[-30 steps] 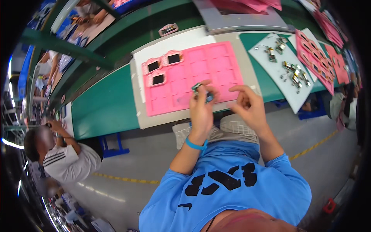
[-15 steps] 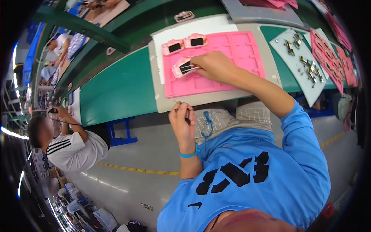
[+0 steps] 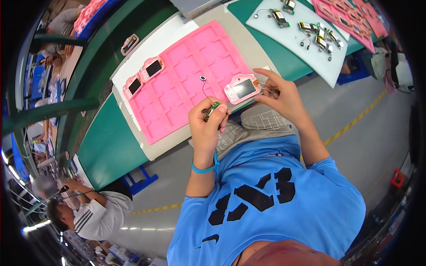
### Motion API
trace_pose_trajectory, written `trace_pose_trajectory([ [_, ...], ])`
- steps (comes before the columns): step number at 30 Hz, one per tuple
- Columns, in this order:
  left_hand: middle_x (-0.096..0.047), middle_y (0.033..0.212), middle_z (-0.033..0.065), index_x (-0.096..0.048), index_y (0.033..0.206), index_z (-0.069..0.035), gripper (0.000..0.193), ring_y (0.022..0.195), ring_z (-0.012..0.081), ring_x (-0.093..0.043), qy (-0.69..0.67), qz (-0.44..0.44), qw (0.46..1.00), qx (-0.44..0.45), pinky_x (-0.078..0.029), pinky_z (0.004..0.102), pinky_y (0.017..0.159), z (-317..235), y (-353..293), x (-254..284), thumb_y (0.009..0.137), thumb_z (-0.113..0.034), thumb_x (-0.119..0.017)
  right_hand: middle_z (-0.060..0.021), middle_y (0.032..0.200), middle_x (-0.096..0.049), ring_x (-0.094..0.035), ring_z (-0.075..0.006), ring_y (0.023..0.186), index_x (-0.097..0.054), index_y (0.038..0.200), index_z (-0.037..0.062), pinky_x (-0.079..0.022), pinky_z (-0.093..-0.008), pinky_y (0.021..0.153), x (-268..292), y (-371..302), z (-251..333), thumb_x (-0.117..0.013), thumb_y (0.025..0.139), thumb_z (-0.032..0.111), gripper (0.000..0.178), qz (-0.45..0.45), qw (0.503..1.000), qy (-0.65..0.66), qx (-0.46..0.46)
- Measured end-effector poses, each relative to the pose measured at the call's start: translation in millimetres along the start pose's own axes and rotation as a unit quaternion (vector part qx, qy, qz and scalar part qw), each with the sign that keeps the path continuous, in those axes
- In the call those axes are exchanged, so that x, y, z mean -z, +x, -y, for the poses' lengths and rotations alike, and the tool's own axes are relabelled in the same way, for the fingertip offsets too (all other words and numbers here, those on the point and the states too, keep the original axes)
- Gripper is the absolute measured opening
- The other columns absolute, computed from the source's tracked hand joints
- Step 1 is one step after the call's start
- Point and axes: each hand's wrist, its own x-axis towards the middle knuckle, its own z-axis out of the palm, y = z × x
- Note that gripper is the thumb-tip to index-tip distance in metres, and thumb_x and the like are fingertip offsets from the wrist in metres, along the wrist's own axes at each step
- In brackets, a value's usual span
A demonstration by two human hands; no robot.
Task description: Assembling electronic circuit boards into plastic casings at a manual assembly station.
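My left hand [image 3: 207,119] is closed on a small green circuit board [image 3: 212,111]. A thin wire runs up from it to a small round black-and-white part [image 3: 203,78] above the pink tray [image 3: 167,106]. To the right, my right hand [image 3: 284,97] holds metal tweezers [image 3: 266,88], partly hidden by the fingers. Its thumb and forefinger reach around the right end of a pink casing with a grey screen [image 3: 243,89], at the tray's near right corner. Two similar pink casings, one with a dark screen [image 3: 154,68] and its neighbour [image 3: 134,86], lie at the tray's far left.
On the right, a white board [image 3: 306,53] carries several small electronic modules with wires. Beyond it lie pink trays with casings [image 3: 344,22]. Another casing [image 3: 129,44] rests beyond the tray. A person in a white shirt [image 3: 104,217] works at the lower left.
The view has turned. My right hand and the third casing have moved from the tray's left part to its near right corner. The board in my left hand now shows more plainly.
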Motion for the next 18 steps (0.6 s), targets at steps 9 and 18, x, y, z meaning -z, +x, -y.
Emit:
trace_pose_trajectory([
  [9, -0.067, 0.076, 0.0039, -0.067, 0.101, 0.000, 0.009, 0.061, 0.0100, -0.055, 0.101, 0.004, 0.994, 0.028, -0.046, 0.0216, 0.058, -2.5, 22.5, -39.4, 0.093, -0.005, -0.069, 0.0025, 0.070, -0.057, -0.047, -0.0093, 0.062, -0.070, 0.139, 0.0111, -0.036, -0.0223, 0.058, -2.4, 0.5, -5.1, -0.087, 0.079, 0.001, 0.063, 0.057, 0.993, 0.106, 0.013],
  [18, -0.073, 0.090, 0.0061, -0.064, 0.113, -0.001, 0.026, 0.073, 0.0126, -0.066, 0.139, 0.012, 0.990, -0.028, -0.052, 0.0221, 0.065, 12.8, 29.4, -44.4, 0.090, 0.002, -0.077, 0.0028, 0.069, -0.058, -0.045, -0.0057, 0.061, -0.071, 0.131, 0.0041, -0.030, -0.0201, 0.055, -4.8, -1.8, 2.2, -0.080, 0.090, 0.002, 0.042, 0.043, 0.992, 0.082, 0.082],
])
